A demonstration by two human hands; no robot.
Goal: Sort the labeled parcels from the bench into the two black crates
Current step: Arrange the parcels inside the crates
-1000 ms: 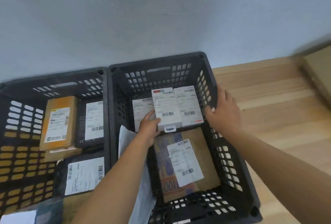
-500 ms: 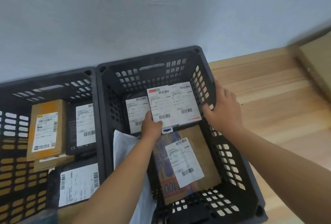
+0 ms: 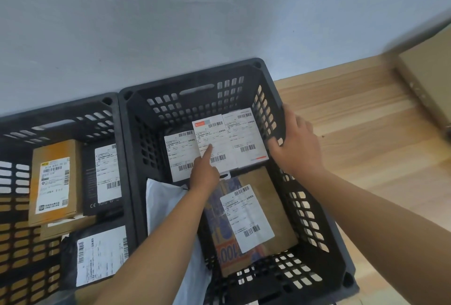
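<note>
Two black crates stand side by side against the wall, the left crate (image 3: 61, 112) and the right crate (image 3: 195, 85). In the right crate a small white labeled box (image 3: 216, 142) lies flat at the back, between a second white box (image 3: 247, 137) and a dark labeled parcel (image 3: 179, 157). My left hand (image 3: 205, 175) reaches into this crate, its straight index finger pressing on the small white box's label and the other fingers curled. My right hand (image 3: 296, 148) grips the right crate's right wall, thumb inside.
In the right crate's front lie a brown paper parcel (image 3: 253, 217) and a white mailer bag (image 3: 166, 207). The left crate holds a tan box (image 3: 53, 182), a black box (image 3: 105, 173) and a black bag (image 3: 97, 253). A cardboard box (image 3: 429, 85) sits on the wooden bench (image 3: 366, 146).
The small white box, held up by my left hand a second ago, now lies flat in the right crate. My left hand let go and points onto its label.
</note>
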